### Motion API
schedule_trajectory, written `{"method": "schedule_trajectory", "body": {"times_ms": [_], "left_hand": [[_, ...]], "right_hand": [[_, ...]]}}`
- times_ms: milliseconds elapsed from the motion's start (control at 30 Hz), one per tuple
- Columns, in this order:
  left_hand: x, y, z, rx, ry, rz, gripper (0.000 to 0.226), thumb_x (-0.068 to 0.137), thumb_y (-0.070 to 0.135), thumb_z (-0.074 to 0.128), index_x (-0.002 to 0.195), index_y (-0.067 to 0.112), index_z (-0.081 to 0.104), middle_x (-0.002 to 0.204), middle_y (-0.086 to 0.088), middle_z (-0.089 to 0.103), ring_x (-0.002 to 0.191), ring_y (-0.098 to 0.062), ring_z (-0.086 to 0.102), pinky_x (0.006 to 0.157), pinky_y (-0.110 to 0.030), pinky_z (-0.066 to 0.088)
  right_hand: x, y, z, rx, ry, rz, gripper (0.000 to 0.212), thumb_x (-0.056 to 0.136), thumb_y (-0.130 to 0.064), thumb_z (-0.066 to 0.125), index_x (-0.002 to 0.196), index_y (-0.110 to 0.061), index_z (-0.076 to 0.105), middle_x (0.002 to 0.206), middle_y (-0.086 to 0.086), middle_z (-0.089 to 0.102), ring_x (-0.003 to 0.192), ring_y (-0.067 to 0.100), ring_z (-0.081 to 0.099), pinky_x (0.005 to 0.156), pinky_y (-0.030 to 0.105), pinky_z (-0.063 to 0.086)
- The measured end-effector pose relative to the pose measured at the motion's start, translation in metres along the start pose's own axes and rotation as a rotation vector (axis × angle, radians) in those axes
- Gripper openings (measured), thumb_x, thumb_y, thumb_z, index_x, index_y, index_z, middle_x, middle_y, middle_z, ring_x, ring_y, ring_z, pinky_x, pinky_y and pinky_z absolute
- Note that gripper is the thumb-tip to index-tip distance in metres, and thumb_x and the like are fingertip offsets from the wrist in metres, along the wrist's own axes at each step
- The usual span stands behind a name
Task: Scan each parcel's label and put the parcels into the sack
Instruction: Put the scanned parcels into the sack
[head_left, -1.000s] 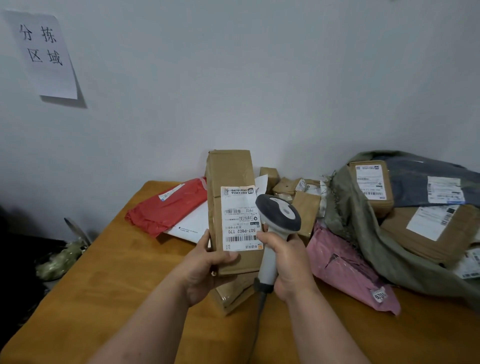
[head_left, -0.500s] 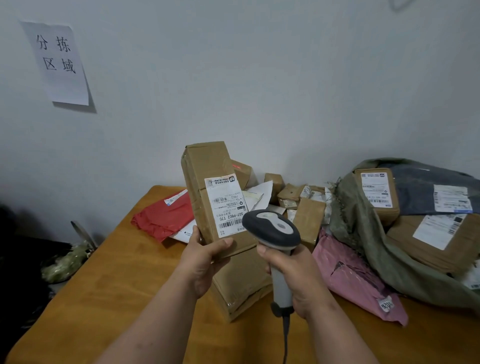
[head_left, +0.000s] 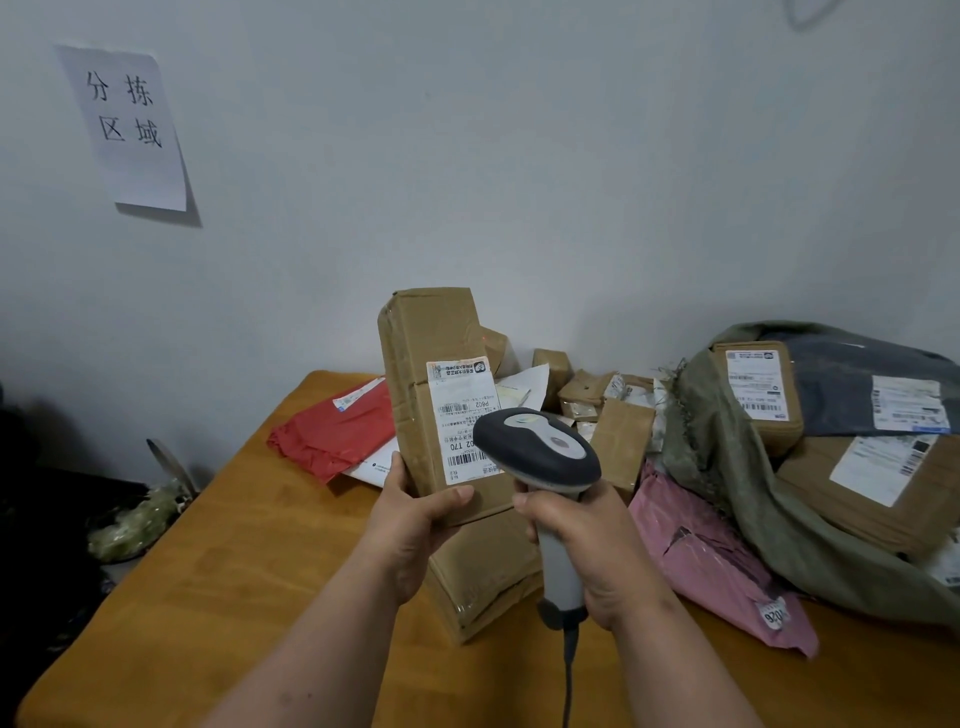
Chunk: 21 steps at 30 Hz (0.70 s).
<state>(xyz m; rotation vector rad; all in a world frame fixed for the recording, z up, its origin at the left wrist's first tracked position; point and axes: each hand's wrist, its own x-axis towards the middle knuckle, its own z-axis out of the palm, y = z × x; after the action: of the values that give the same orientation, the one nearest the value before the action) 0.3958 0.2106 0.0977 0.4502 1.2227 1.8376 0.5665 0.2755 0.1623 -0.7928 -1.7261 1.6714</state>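
My left hand (head_left: 410, 530) grips the lower end of a tall brown cardboard parcel (head_left: 434, 364), held upright above the table with its white label (head_left: 460, 410) facing me. My right hand (head_left: 587, 551) grips the handle of a grey barcode scanner (head_left: 535, 452), whose head overlaps the label's lower right part. At the right lies the open olive-green sack (head_left: 737, 467), with several labelled parcels (head_left: 756, 395) inside it. A flat brown parcel (head_left: 483, 577) lies on the table under my hands.
On the wooden table (head_left: 218, 571) lie a red bag parcel (head_left: 337, 431), a pink bag parcel (head_left: 711, 566) and several small brown parcels (head_left: 618, 441) against the white wall. A paper sign (head_left: 127, 124) is stuck on the wall. Dark clutter sits left of the table.
My left hand has raised the tall parcel and turned it more upright. The scanner in my right hand has come up with it and now covers part of the label.
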Motion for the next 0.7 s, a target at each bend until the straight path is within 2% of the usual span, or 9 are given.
{"method": "schedule_trajectory", "body": {"times_ms": [133,333,500,600,700], "left_hand": [[0.0,-0.001,0.0,-0.008,0.006,-0.003,0.075,0.072,-0.006,0.078,0.134,0.027,0.051,0.112,-0.005,0.074,0.098,-0.023,0.074,0.069,-0.029,0.06],[-0.001,0.0,0.003,-0.008,0.011,-0.004,0.073,0.071,-0.006,0.078,0.131,0.027,0.053,0.109,-0.004,0.075,0.096,-0.022,0.074,0.068,-0.029,0.06],[-0.005,-0.001,0.006,0.0,0.006,-0.004,0.075,0.073,-0.007,0.077,0.135,0.027,0.051,0.112,-0.005,0.074,0.097,-0.022,0.074,0.067,-0.028,0.059],[-0.006,-0.002,0.008,-0.001,0.009,-0.004,0.074,0.075,-0.008,0.075,0.135,0.028,0.051,0.111,-0.004,0.075,0.095,-0.02,0.074,0.066,-0.027,0.059],[-0.007,-0.003,0.011,-0.002,0.014,-0.005,0.072,0.076,-0.009,0.074,0.134,0.027,0.052,0.109,-0.004,0.075,0.094,-0.021,0.074,0.065,-0.027,0.059]], "right_hand": [[-0.001,0.002,-0.001,-0.029,0.008,0.021,0.026,0.063,-0.031,0.076,0.087,-0.024,0.073,0.079,0.001,0.069,0.079,0.019,0.062,0.079,0.041,0.05],[-0.003,0.002,-0.003,-0.043,-0.012,0.013,0.02,0.064,-0.03,0.073,0.082,-0.037,0.073,0.078,-0.002,0.069,0.078,0.016,0.061,0.078,0.037,0.05],[-0.004,0.002,-0.004,-0.048,-0.006,0.017,0.019,0.063,-0.032,0.073,0.082,-0.035,0.073,0.077,0.001,0.068,0.077,0.017,0.061,0.079,0.041,0.05],[-0.004,0.001,-0.006,-0.056,-0.001,0.019,0.021,0.062,-0.034,0.073,0.083,-0.034,0.073,0.086,0.009,0.07,0.079,0.018,0.061,0.084,0.045,0.05],[-0.003,0.002,-0.008,-0.054,-0.004,0.019,0.025,0.06,-0.037,0.074,0.084,-0.033,0.073,0.089,0.011,0.07,0.079,0.018,0.061,0.086,0.047,0.051]]}}
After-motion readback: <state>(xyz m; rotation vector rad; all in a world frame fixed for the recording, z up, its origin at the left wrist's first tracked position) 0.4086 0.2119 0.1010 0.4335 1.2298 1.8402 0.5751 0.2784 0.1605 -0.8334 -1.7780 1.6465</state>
